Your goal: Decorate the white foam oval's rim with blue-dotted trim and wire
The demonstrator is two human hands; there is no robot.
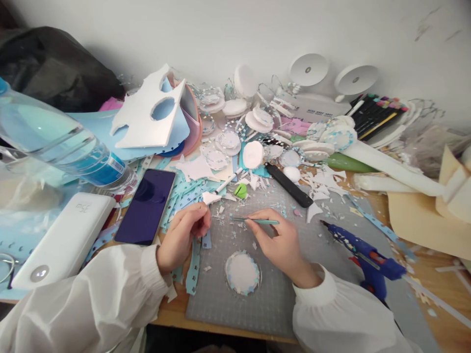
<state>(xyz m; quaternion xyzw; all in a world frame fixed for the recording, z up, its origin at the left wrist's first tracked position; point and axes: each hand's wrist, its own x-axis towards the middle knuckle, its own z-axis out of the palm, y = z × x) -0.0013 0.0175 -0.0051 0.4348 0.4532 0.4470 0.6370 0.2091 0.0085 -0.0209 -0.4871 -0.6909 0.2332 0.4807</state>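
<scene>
My right hand (281,240) pinches a pair of teal tweezers (265,221) between thumb and fingers. Their tips point left, just above small paper scraps on the grey cutting mat (217,304). Curled into a loose fist, my left hand (187,233) rests at the mat's left side, and I see nothing in it. Between and below my hands lies a round white foam disc (243,273), its rim ringed with small pale blue and white pieces. Pale blue punched paper strips (193,267) lie under and beside my left hand.
On the left are a phone (147,206), a white power bank (66,240) and a tilted water bottle (73,142). A blue glue gun (368,257) lies right, and a black cutter (289,185) lies behind the tweezers. Decorated discs (228,142) crowd the back.
</scene>
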